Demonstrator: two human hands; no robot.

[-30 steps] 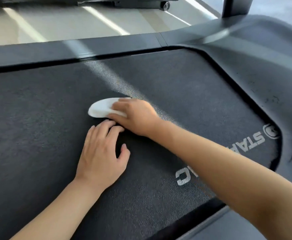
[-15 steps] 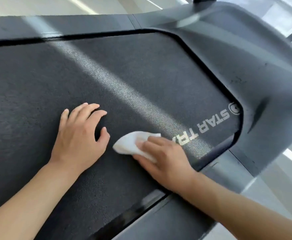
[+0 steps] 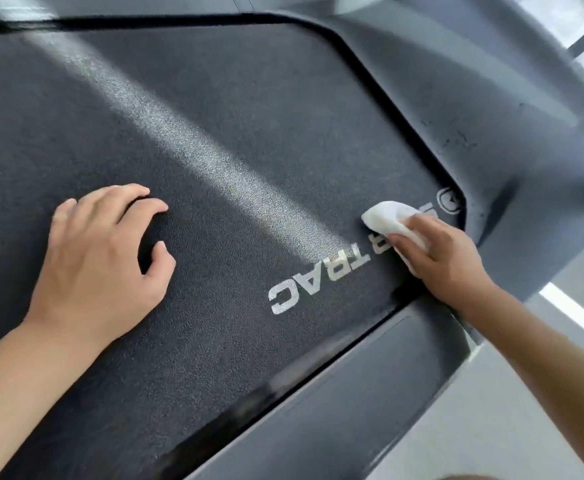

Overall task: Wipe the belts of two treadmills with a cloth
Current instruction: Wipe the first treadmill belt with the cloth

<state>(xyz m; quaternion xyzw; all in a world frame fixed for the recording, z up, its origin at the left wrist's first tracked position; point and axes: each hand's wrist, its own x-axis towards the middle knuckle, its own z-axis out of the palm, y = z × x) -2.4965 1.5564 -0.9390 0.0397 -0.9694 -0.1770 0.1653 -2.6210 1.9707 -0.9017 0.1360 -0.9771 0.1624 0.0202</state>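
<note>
The right hand (image 3: 446, 251) has its grip curled on a white cloth (image 3: 391, 221), pressing it to the belt (image 3: 249, 140) at the corner by the printed logo (image 3: 321, 275), near the grey frame (image 3: 456, 98). The left hand (image 3: 100, 258) rests on the belt well apart from the cloth, fingers spread and bent, holding nothing. A band of light crosses the belt between the 2 hands.

Open belt (image 3: 214, 140) lies between the hands; the raised grey frame (image 3: 456, 98) walls its far and right edges.
</note>
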